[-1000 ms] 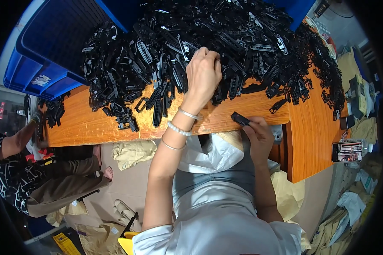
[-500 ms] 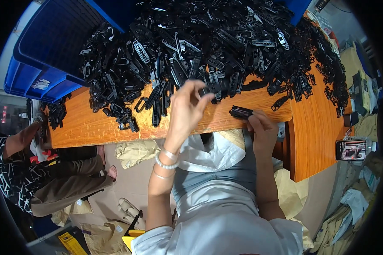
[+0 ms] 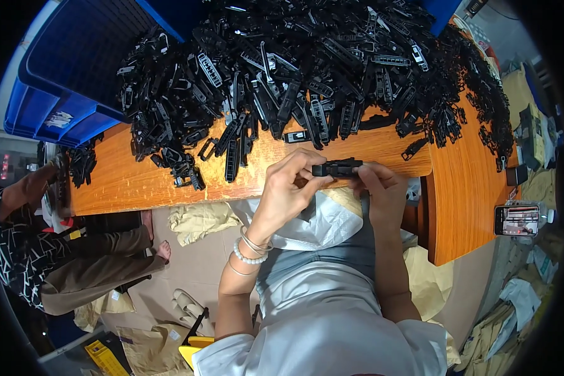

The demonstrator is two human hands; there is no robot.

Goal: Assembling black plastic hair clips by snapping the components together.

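A slim black plastic part is held level just above the wooden table's front edge, one end in each hand. My left hand pinches its left end between thumb and fingers. At the other end, my right hand is closed on it with thumb and fingertips. The fingers cover both ends, so whether it is one piece or two joined pieces cannot be made out. Just beyond my left fingers lies a short black part with a pale face. Behind it spreads a large heap of black plastic parts.
Blue plastic crates stand at the back left of the wooden table. A phone is propped off its right edge. White sheeting covers my lap. At the left, another person stands with an arm at the table.
My left hand has come down and right from the heap's edge to the part's left end. My right hand has shifted slightly, and the part now sits level between both hands.
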